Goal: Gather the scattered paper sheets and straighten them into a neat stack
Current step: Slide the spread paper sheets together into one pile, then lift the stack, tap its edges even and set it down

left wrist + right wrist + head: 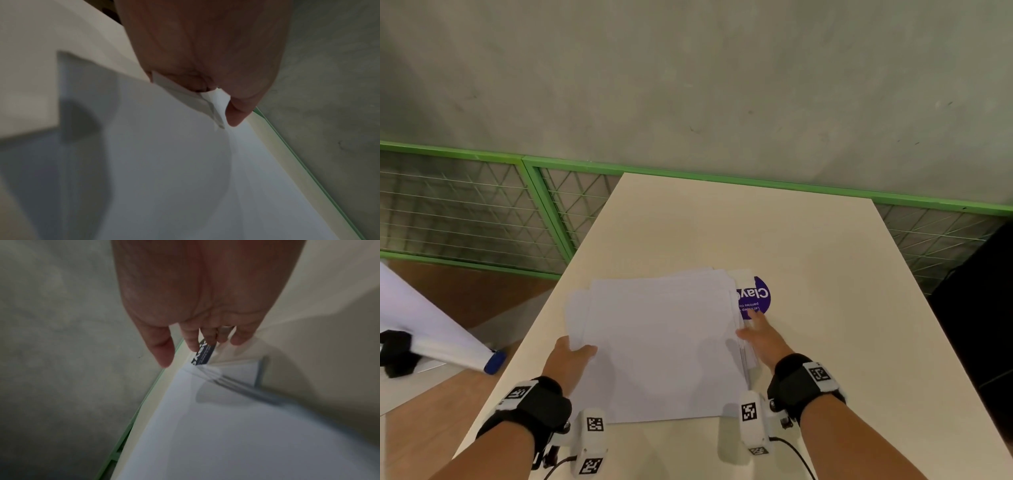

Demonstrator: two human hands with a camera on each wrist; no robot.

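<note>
On the table (808, 246), the paper sheets (664, 342) lay between both hands: the left hand (570, 356) pinched their left edge, while the right hand (762, 337) pressed straight-fingered against their right edge.

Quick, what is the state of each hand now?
Left hand: grips the left edge of the paper sheets.
Right hand: open, fingers straight against the sheets' right edge.

1 paper pile (664, 342), sheet count unclear; 1 purple sticker (758, 298); 1 table (808, 246); 2 hands.

Place: some bare workroom, I can't tell which kind.
Signs: concrete floor (688, 85), green mesh fencing (465, 205), my plain counter (808, 240).
</note>
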